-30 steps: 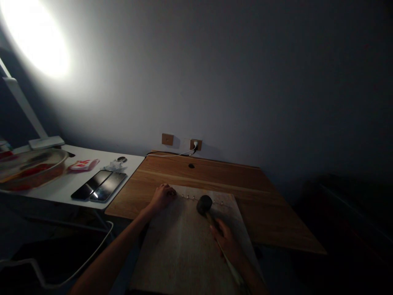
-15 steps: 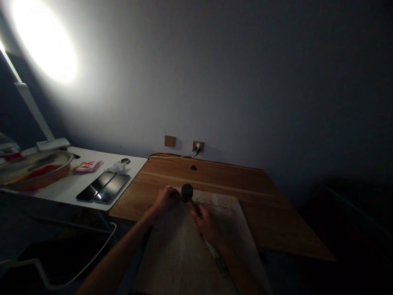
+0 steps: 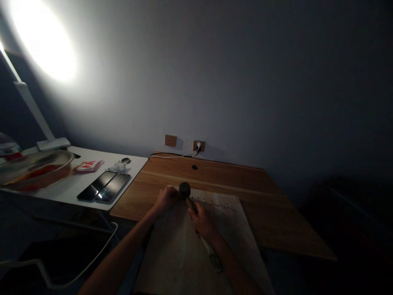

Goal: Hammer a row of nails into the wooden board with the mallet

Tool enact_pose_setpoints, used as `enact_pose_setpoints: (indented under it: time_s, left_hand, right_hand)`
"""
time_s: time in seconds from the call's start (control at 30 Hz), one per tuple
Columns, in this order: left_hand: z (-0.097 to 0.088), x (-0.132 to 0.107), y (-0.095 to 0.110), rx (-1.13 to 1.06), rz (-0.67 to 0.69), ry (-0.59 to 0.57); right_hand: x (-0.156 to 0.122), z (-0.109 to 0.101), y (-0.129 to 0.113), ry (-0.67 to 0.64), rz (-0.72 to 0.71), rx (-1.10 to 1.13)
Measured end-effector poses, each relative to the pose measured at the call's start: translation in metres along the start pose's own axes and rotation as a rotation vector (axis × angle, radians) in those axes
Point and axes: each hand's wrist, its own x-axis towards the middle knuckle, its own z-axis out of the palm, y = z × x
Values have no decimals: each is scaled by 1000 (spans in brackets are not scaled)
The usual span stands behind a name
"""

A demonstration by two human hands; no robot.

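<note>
My right hand (image 3: 202, 221) is wrapped round the handle of a hammer (image 3: 184, 190), its dark round head over the far left part of a pale wooden board (image 3: 181, 250). Beside that head, at the board's far left corner, is my left hand (image 3: 166, 198) with its fingers pinched together. Whatever lies between those fingertips is too dark and small to make out. Several small nails (image 3: 211, 202) stand upright in a row along the board's far side, right of the hammer head.
The board lies on a brown wooden table (image 3: 260, 205) against the wall. On a white table (image 3: 92, 153) at left are two phones (image 3: 112, 187), a red-and-white packet (image 3: 89, 166), a large bowl (image 3: 61, 172) and a lamp (image 3: 53, 143). Cables run to a wall socket (image 3: 199, 146).
The hammer head has shifted slightly left and up towards my left hand, and my right hand has moved with it. My left hand stays at the board's far left corner.
</note>
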Motion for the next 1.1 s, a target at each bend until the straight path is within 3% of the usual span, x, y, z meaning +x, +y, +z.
enact_pose_setpoints:
  time_s: [0.33,0.47,0.67,0.83,0.97,1.1]
  left_hand:
    - [2,-1,-1,-3,-6,15]
    - [2,-2,0,5,19,28]
    - [2,-2,-2,1,46,-1]
    - [3,-1,-5,-16,60,8]
    - [2,-3,-3,16,21,9]
    - [-1,-19,-2,105,64,134]
  right_hand:
    - [0,-1,2,-20,-8,-19]
    - [-18,-6,8,-54,28,200]
    - [-82,-22,24,177,286,554]
    - [-102,-31,33,326,243,545]
    - [-97,-25,37,309,301,710]
    - [-96,-22,43,178,354,829]
